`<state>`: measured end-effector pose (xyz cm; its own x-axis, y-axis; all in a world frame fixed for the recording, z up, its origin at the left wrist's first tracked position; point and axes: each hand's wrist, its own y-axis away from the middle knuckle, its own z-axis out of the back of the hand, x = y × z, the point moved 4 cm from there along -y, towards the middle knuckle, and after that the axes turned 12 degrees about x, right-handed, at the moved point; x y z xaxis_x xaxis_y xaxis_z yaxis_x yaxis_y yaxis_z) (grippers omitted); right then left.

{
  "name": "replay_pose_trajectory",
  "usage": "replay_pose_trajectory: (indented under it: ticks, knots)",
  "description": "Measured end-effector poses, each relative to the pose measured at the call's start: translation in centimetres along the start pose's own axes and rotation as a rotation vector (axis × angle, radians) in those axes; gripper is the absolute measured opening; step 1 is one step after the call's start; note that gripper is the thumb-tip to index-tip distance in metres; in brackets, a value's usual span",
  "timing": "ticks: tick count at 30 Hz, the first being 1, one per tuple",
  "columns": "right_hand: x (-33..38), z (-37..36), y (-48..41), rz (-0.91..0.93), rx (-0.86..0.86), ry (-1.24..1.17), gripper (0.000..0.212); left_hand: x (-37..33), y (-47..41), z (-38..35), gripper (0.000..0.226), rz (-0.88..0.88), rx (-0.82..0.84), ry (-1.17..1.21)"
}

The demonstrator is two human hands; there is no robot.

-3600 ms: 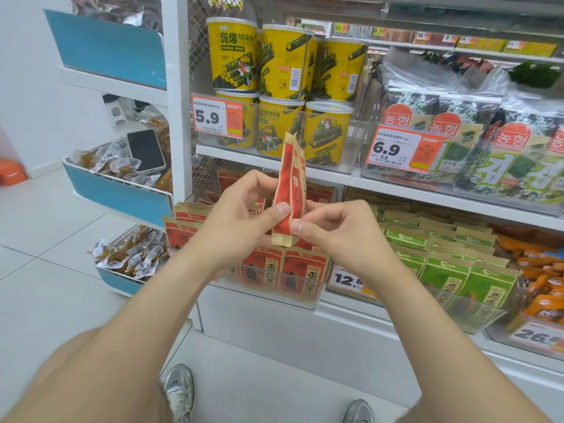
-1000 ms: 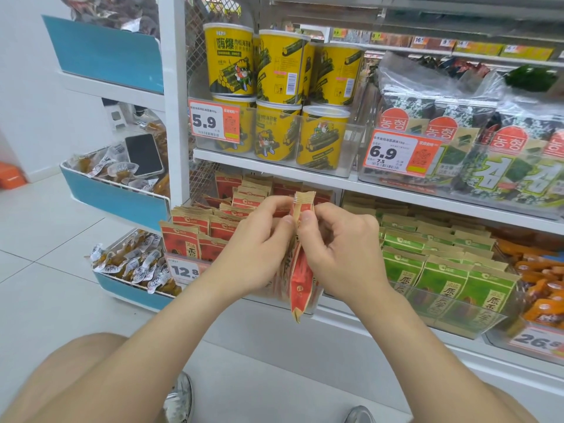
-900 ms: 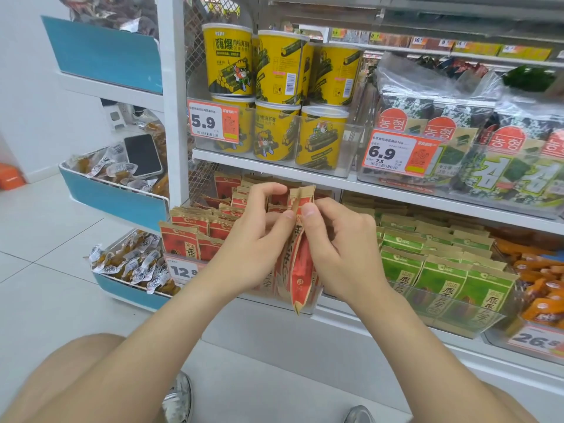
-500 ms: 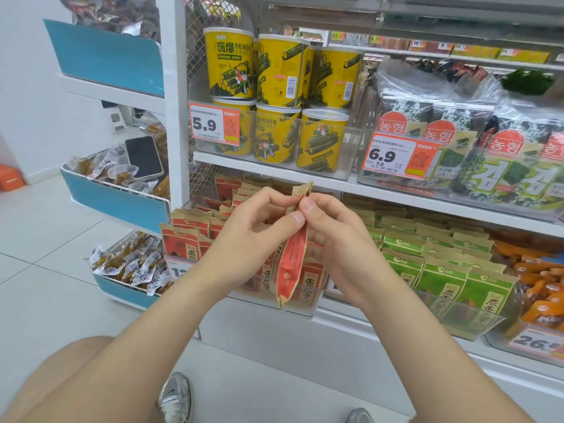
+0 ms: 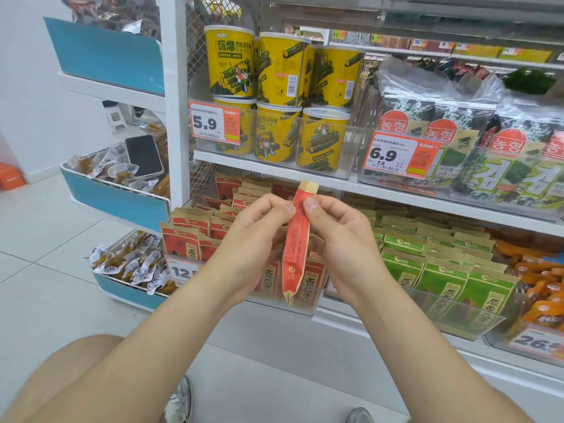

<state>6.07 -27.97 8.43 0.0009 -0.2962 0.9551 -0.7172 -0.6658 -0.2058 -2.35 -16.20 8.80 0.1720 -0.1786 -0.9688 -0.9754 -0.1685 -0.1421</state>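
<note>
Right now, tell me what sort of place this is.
Probably a shop's snack aisle: printed price tags, stacked yellow tubs, and rows of green packets beside the held red packet.

My left hand [image 5: 248, 251] and right hand [image 5: 340, 239] pinch a packet [image 5: 296, 242] between them, in front of the shelved packets [image 5: 195, 236] on the lower shelf [image 5: 351, 314]. Tubs [image 5: 282, 87] stand on the shelf above [image 5: 274, 171], bags [image 5: 464, 148] to their right. Left, a phone [image 5: 143, 157] lies in a basket [image 5: 116, 199].
</note>
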Motion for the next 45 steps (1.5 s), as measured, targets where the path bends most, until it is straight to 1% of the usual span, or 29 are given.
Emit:
replay_pose_trajectory:
  ticks: [2, 4, 6, 7, 10, 11, 12, 14, 17, 19, 21, 23, 26, 30, 34, 39, 43, 45]
  knots:
    - [-0.1, 0.1, 0.1, 0.004, -0.010, 0.007, 0.025, 0.0, 0.0, 0.0, 0.018, 0.011, -0.009, 0.019]
    - [0.2, 0.2, 0.2, 0.003, 0.006, 0.063, 0.024, 0.1, 0.0, 0.0, 0.018, 0.020, -0.042, 0.008]
    - [0.6, 0.0, 0.3, -0.005, 0.047, 0.175, 0.017, 0.0, 0.0, 0.2, 0.019, 0.014, -0.101, 0.032]
    - [0.7, -0.2, 0.4, -0.008, 0.070, 0.266, 0.018, 0.0, 0.0, 0.4, 0.018, 0.005, -0.146, 0.057]
    - [0.1, -1.0, 0.7, -0.019, 0.143, 0.668, 0.040, -0.2, -0.2, 1.6, 0.018, -0.011, -0.294, 0.138]
    - [-0.3, -1.5, 1.0, -0.027, 0.171, 0.775, 0.048, -0.2, -0.2, 2.0, 0.018, -0.015, -0.325, 0.174]
    - [-0.7, -2.0, 1.2, -0.032, 0.199, 0.831, 0.054, -0.3, -0.2, 2.4, 0.021, -0.021, -0.340, 0.211]
    - [-1.2, -2.8, 1.6, -0.028, 0.230, 0.799, 0.055, -0.4, -0.3, 3.1, 0.028, -0.028, -0.352, 0.240]
    - [-1.3, -3.1, 1.6, -0.063, 0.161, 0.619, 0.042, -0.4, -0.5, 3.7, 0.035, -0.023, -0.321, 0.221]
    - [-1.4, -2.8, 1.3, -0.086, 0.078, 0.523, 0.037, -0.4, -0.4, 3.7, 0.034, 0.007, -0.229, 0.168]
    - [-1.5, -2.1, 1.1, -0.073, -0.004, 0.468, 0.036, -0.7, -0.1, 3.4, 0.027, 0.024, -0.104, 0.062]
    - [-1.0, -1.6, 1.1, -0.052, -0.038, 0.408, 0.036, -1.1, 0.3, 2.9, 0.027, 0.021, 0.014, -0.009]
    - [-0.4, -1.3, 1.2, -0.038, -0.017, 0.409, 0.037, -1.4, 0.6, 2.8, 0.036, 0.017, 0.106, -0.075]
    - [-0.4, -1.5, 1.2, -0.034, 0.089, 0.463, 0.029, -1.8, 0.8, 3.3, 0.046, -0.010, 0.109, -0.199]
    - [-0.8, -1.2, 0.8, -0.015, 0.129, 0.476, 0.024, -1.8, 1.1, 3.1, 0.046, -0.022, 0.175, -0.226]
    - [-1.2, -0.9, 0.7, -0.002, 0.145, 0.476, 0.023, -1.6, 1.0, 3.0, 0.045, -0.015, 0.243, -0.227]
    - [-1.2, -0.8, 0.7, -0.009, 0.133, 0.488, 0.023, -1.6, 1.1, 2.8, 0.044, -0.004, 0.230, -0.238]
    - [-1.1, -0.8, 0.6, 0.015, 0.104, 0.578, 0.029, -1.5, 0.9, 2.9, 0.041, 0.017, 0.198, -0.198]
